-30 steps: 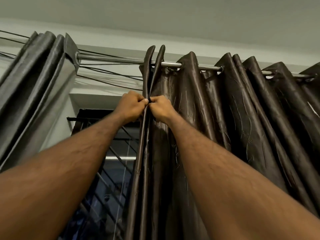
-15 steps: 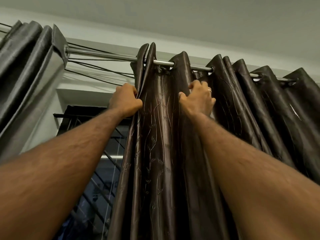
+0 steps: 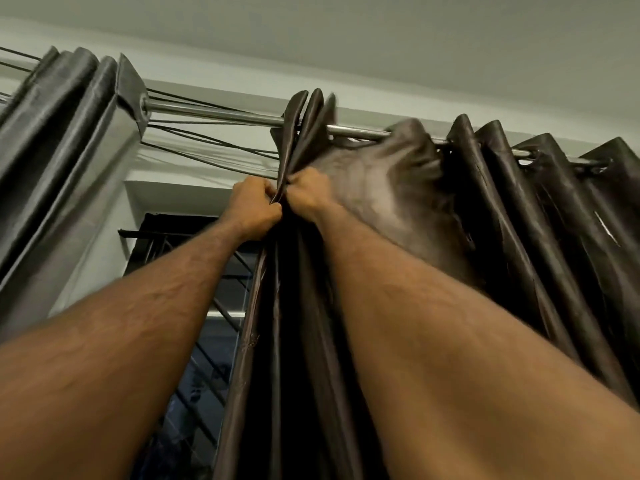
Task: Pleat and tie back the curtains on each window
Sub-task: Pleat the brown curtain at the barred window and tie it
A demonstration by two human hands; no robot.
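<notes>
Up high, the dark brown curtain (image 3: 512, 216) hangs by eyelets from a metal rod (image 3: 221, 114), filling the centre and right of the view. Its leading edge is bunched into narrow folds just below the rod. Left hand (image 3: 254, 209) and right hand (image 3: 308, 194) sit side by side, knuckles nearly touching, both w/ fingers curled tight round those gathered folds. The fabric right of the right hand is blurred, so detail there can't be told. Faint wavy line pattern on the cloth; no brand, label or writing readable anywhere. A 2nd curtain (image 3: 65, 161), greyer and already stacked in pleats, hangs at far left on the same rod. Thin dark wires (image 3: 207, 140) run between the two. Behind: pale wall, pale ceiling (image 3: 381, 39), and a window w/ a dark grille (image 3: 221, 289) in a recess.
</notes>
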